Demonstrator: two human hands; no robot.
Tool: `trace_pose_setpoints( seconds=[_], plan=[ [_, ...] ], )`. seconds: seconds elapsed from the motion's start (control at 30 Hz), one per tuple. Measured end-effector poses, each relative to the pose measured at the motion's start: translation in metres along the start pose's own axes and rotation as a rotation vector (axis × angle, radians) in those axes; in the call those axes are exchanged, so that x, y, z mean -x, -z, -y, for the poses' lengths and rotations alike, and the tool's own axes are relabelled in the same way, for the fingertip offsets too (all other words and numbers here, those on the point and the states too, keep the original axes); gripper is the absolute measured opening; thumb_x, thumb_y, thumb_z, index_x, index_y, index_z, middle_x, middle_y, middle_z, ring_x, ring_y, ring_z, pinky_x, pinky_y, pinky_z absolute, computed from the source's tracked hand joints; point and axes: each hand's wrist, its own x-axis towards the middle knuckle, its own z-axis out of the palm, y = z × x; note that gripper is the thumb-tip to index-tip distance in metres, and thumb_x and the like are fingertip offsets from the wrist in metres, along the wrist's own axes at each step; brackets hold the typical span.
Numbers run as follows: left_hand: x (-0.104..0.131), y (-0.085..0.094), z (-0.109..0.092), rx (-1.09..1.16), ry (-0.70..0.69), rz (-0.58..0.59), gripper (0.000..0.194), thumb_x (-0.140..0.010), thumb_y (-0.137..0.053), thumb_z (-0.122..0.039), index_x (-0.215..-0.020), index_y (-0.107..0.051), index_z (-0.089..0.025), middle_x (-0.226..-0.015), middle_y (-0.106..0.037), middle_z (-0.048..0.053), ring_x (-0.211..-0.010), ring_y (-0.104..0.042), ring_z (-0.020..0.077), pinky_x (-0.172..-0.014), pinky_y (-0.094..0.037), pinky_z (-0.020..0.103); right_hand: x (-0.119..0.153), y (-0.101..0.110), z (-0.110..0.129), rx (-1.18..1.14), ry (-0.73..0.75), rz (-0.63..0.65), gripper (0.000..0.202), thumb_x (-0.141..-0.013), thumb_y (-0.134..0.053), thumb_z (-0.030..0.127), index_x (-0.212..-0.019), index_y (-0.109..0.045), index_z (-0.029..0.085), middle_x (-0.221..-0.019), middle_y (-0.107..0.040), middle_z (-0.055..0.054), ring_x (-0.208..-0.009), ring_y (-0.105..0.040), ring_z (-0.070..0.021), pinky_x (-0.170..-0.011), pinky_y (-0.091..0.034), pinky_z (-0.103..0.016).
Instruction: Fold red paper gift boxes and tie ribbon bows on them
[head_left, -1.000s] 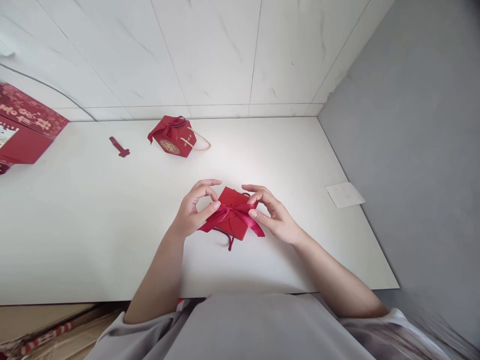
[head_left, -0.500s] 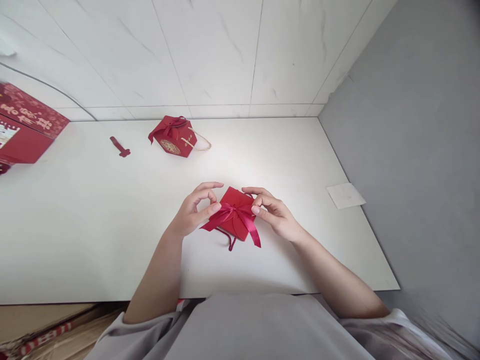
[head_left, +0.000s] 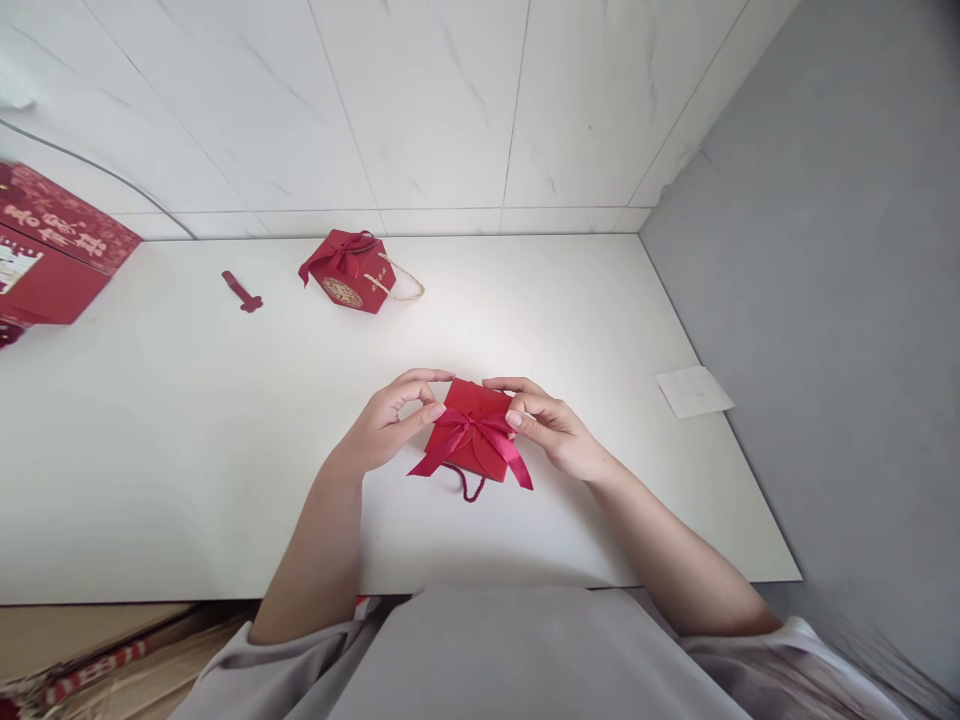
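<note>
A small red box (head_left: pixel 486 458) with a bright pink-red ribbon bow (head_left: pixel 471 424) on its top stands on the white table in front of me. A dark red cord handle (head_left: pixel 472 492) hangs out at its near side. My left hand (head_left: pixel 397 415) is at the left of the box, thumb by the bow's left loop and a fingertip at the far left corner. On the other side my right hand (head_left: pixel 551 425) pinches the right loop of the bow between thumb and fingers.
Farther back on the white table (head_left: pixel 187 430) sits another red box (head_left: pixel 349 280) with ribbon and gold rope handle. Left of it lies a dark red strip (head_left: pixel 241 292). A large red box (head_left: pixel 64 250) is far left, a white paper (head_left: pixel 694 391) at the right edge.
The small box has turned, its near corner swinging right, and the bow's tails have shifted right. My left fingertips are now against the box's far corner.
</note>
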Motion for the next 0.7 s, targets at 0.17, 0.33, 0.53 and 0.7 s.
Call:
trace_pose_setpoints(
  seconds=[0.17,0.33,0.53,0.7],
  plan=[
    [0.0007,0.0013,-0.0004,0.034,-0.018,-0.011,0.019,-0.091,-0.058,-0.038,-0.083,-0.058,-0.021,-0.132,-0.058,0.009,-0.128,-0.052,0.0274,-0.107,-0.043,0.048,-0.0001,-0.0006,-0.0007,0.016,-0.006,-0.01,0.031,-0.096,-0.055,0.043,-0.074,-0.065,0.023,-0.132,-0.056,-0.005,-0.127,-0.053,-0.0231,-0.103,-0.046,-0.041],
    [0.0028,0.0021,-0.0025,0.111,-0.12,0.022,0.016,-0.087,-0.064,-0.031,-0.096,-0.054,-0.023,-0.137,-0.054,0.011,-0.132,-0.048,0.0273,-0.107,-0.043,0.047,0.0,-0.001,-0.0008,0.015,-0.008,-0.013,0.031,-0.095,-0.055,0.043,-0.074,-0.064,0.023,-0.133,-0.056,-0.004,-0.127,-0.053,-0.023,-0.104,-0.045,-0.041],
    [0.0031,0.0009,-0.0024,0.077,-0.095,0.031,0.018,-0.085,-0.066,-0.03,-0.096,-0.054,-0.022,-0.14,-0.052,0.012,-0.128,-0.052,0.0289,-0.104,-0.047,0.048,-0.0003,-0.0015,-0.0001,0.031,-0.009,-0.018,0.032,-0.095,-0.055,0.046,-0.074,-0.064,0.023,-0.133,-0.056,-0.004,-0.126,-0.053,-0.0234,-0.104,-0.046,-0.042],
    [0.0016,-0.0014,-0.0028,0.025,-0.084,0.022,0.015,-0.084,-0.068,-0.032,-0.084,-0.057,-0.021,-0.141,-0.051,0.01,-0.129,-0.051,0.0296,-0.106,-0.045,0.049,0.0001,-0.0011,0.0,0.037,-0.013,-0.021,0.032,-0.095,-0.055,0.045,-0.074,-0.065,0.023,-0.133,-0.056,-0.004,-0.125,-0.054,-0.0228,-0.104,-0.045,-0.041]
  ],
)
